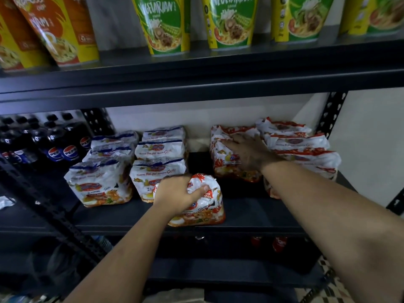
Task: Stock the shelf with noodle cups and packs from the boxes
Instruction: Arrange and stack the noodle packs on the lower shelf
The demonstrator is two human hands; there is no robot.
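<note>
Nearest the front edge of the dark metal shelf [251, 213] stands a red-and-white noodle multipack [204, 206], and the left hand [178, 194] grips its top left corner, fingers curled over the crinkled plastic and thumb pressed across the front. Just left of it sit two rows of blue-topped noodle packs [159, 162]. Farther back, the right hand [249, 153] reaches in with fingers spread flat, resting on a stack of red noodle packs [229, 162]; more red packs [299, 145] lie beside it. Pepsi bottles [54, 147] stand far left. Above, green vegetarian noodle cups [164, 25] line the upper shelf.
</note>
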